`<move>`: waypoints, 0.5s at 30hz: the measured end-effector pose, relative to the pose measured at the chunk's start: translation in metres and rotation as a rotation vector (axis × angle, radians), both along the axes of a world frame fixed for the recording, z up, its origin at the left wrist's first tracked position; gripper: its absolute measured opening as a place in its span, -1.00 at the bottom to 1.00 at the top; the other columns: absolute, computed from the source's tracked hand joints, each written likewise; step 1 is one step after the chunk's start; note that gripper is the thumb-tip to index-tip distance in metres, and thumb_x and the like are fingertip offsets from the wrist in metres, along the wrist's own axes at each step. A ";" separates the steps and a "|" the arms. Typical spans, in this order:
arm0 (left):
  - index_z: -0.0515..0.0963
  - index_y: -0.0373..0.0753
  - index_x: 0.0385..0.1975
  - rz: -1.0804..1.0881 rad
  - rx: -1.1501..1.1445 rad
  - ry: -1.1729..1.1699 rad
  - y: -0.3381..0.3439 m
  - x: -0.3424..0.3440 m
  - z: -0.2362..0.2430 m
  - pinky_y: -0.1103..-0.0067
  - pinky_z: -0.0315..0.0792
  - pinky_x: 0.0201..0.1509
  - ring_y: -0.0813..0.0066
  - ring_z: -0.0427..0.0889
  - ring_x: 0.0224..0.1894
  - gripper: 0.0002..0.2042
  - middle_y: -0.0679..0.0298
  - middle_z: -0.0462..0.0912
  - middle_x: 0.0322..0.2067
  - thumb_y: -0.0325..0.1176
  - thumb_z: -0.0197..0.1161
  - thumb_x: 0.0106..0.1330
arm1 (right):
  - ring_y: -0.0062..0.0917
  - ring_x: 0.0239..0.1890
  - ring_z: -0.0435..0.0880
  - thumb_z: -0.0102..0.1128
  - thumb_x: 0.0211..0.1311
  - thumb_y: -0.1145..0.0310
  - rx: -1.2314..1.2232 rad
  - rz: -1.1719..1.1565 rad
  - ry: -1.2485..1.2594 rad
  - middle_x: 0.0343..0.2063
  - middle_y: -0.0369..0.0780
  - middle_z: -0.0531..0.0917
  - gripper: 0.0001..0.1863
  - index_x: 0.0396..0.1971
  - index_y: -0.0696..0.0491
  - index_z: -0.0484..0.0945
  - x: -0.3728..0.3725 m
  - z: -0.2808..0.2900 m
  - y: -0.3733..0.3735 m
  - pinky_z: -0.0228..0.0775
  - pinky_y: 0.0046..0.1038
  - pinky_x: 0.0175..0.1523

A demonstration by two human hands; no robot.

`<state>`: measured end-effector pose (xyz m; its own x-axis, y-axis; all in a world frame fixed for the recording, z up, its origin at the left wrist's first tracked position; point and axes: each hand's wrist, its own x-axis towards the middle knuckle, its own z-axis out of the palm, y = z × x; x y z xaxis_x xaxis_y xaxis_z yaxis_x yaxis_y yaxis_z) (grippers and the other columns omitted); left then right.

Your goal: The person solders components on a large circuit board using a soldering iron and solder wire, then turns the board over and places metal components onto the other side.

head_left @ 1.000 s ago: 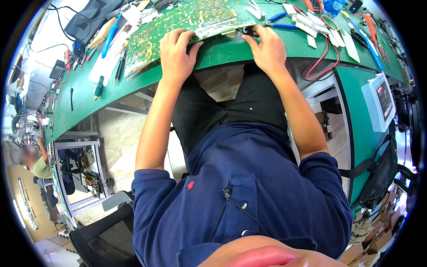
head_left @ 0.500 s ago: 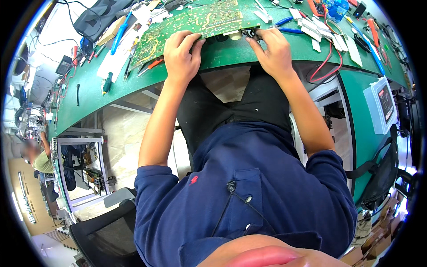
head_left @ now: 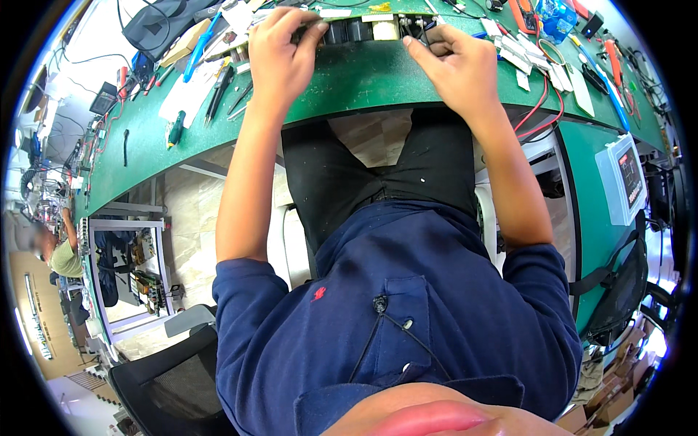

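A circuit board [head_left: 360,27] stands tilted near the far edge of the green workbench [head_left: 363,80], its side with black cylindrical parts and a yellow block facing me. My left hand [head_left: 280,54] grips the board's left end, fingers curled over its top. My right hand [head_left: 451,65] holds the right end, with thumb and fingers pinched at the edge. Both forearms reach up from my dark blue shirt.
To the left on the bench lie a green-handled screwdriver [head_left: 174,129], pliers [head_left: 218,91] and a blue tool [head_left: 200,36]. Red and black wires [head_left: 539,109] and a white meter box [head_left: 625,178] are on the right. Another person [head_left: 62,254] sits far left; a black chair [head_left: 167,385] is behind me.
The board, which lay flat with its green side up, has been lifted and turned so its component side faces me. Both hands stayed on its ends.
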<state>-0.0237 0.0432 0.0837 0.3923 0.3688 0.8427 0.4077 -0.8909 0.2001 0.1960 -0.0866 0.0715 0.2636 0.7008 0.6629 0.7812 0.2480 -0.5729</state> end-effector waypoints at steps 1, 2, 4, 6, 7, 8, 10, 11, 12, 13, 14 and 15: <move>0.70 -0.26 -0.27 -0.017 -0.071 0.006 0.004 0.001 0.006 0.47 0.48 -0.09 0.25 0.67 -0.24 -0.86 0.23 0.71 -0.30 -0.35 0.37 0.27 | -0.47 -0.45 0.69 0.42 0.18 0.15 -0.128 -0.004 0.029 -0.49 -0.13 0.72 -0.68 -0.40 0.14 0.67 0.001 0.007 0.000 0.43 -0.52 -0.37; 0.71 -0.24 -0.26 -0.039 -0.141 0.006 0.006 0.004 0.013 0.45 0.48 -0.07 0.25 0.67 -0.24 -0.85 0.23 0.71 -0.29 -0.32 0.35 0.30 | -0.57 -0.50 0.64 0.45 0.16 0.17 -0.096 -0.011 0.062 -0.55 -0.17 0.70 -0.68 -0.41 0.16 0.69 0.004 0.009 0.003 0.39 -0.56 -0.40; 0.60 -0.38 -0.40 -0.082 -0.125 -0.016 0.003 0.015 0.035 0.36 0.44 -0.35 0.13 0.61 -0.43 -0.91 0.07 0.58 -0.47 -0.53 0.34 0.12 | -0.76 -0.61 0.54 0.50 0.12 0.20 -0.033 -0.019 0.130 -0.67 -0.27 0.68 -0.67 -0.45 0.20 0.72 0.009 0.011 0.012 0.33 -0.64 -0.46; 0.61 -0.38 -0.39 -0.028 -0.045 0.088 0.015 0.019 0.044 0.35 0.46 -0.33 0.15 0.62 -0.43 -0.87 0.06 0.59 -0.46 -0.46 0.37 0.14 | -0.76 -0.59 0.55 0.48 0.13 0.14 -0.016 0.004 0.115 -0.64 -0.28 0.70 -0.65 -0.43 0.19 0.74 0.020 0.015 0.020 0.32 -0.64 -0.46; 0.64 -0.37 -0.37 -0.041 -0.153 0.080 0.022 0.022 0.046 0.37 0.49 -0.28 0.16 0.65 -0.42 -0.85 0.05 0.63 -0.45 -0.41 0.35 0.18 | -0.75 -0.59 0.55 0.47 0.13 0.13 -0.027 0.011 0.102 -0.64 -0.27 0.71 -0.64 -0.44 0.19 0.74 0.025 0.019 0.023 0.32 -0.64 -0.47; 0.65 -0.36 -0.36 -0.057 -0.186 0.073 0.028 0.028 0.049 0.37 0.50 -0.27 0.17 0.66 -0.41 -0.85 0.04 0.65 -0.45 -0.40 0.34 0.19 | -0.75 -0.59 0.55 0.47 0.13 0.11 -0.037 0.007 0.086 -0.63 -0.27 0.72 -0.62 -0.45 0.20 0.74 0.030 0.027 0.024 0.32 -0.64 -0.47; 0.66 -0.36 -0.35 -0.086 -0.264 0.071 0.038 0.038 0.054 0.39 0.51 -0.26 0.18 0.68 -0.40 -0.85 0.02 0.68 -0.45 -0.39 0.34 0.20 | -0.63 -0.68 0.59 0.44 0.06 0.24 -0.045 0.052 0.270 -0.74 -0.20 0.65 -0.65 -0.64 0.27 0.68 0.029 0.041 0.030 0.40 -0.54 -0.52; 0.67 -0.35 -0.34 -0.068 -0.270 0.105 0.045 0.037 0.062 0.38 0.52 -0.25 0.19 0.71 -0.39 -0.83 0.02 0.71 -0.46 -0.37 0.33 0.21 | -0.63 -0.68 0.59 0.44 0.05 0.21 -0.134 0.005 0.266 -0.73 -0.20 0.65 -0.63 -0.63 0.27 0.69 0.027 0.053 0.034 0.39 -0.54 -0.52; 0.68 -0.35 -0.34 -0.054 -0.261 0.102 0.051 0.036 0.066 0.38 0.53 -0.24 0.19 0.71 -0.39 -0.83 0.02 0.71 -0.46 -0.36 0.33 0.21 | -0.63 -0.67 0.59 0.44 0.05 0.18 -0.222 -0.041 0.261 -0.73 -0.20 0.65 -0.61 -0.63 0.27 0.69 0.026 0.066 0.037 0.37 -0.53 -0.52; 0.68 -0.35 -0.34 -0.039 -0.250 0.098 0.057 0.035 0.069 0.38 0.53 -0.24 0.19 0.71 -0.39 -0.82 0.02 0.72 -0.45 -0.35 0.33 0.21 | -0.62 -0.69 0.57 0.43 0.02 0.13 -0.180 -0.013 0.252 -0.76 -0.21 0.63 -0.58 -0.66 0.25 0.69 0.033 0.062 0.048 0.35 -0.50 -0.54; 0.68 -0.35 -0.34 -0.059 -0.234 0.081 0.065 0.044 0.071 0.38 0.54 -0.24 0.19 0.71 -0.39 -0.82 0.02 0.72 -0.45 -0.34 0.33 0.20 | -0.61 -0.69 0.57 0.43 0.02 0.13 -0.179 -0.022 0.253 -0.76 -0.21 0.63 -0.58 -0.66 0.25 0.69 0.041 0.062 0.054 0.35 -0.49 -0.54; 0.69 -0.33 -0.33 -0.055 -0.267 0.075 0.070 0.054 0.070 0.38 0.55 -0.21 0.17 0.72 -0.37 -0.81 0.03 0.73 -0.44 -0.33 0.34 0.20 | -0.60 -0.70 0.57 0.43 0.02 0.13 -0.178 -0.029 0.256 -0.76 -0.21 0.62 -0.59 -0.66 0.25 0.69 0.049 0.063 0.059 0.35 -0.49 -0.54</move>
<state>0.0299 0.1131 0.1539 0.4756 0.5500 0.6866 0.3829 -0.8321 0.4013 0.2445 -0.0276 0.1342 0.4276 0.7896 0.4402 0.6113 0.1061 -0.7842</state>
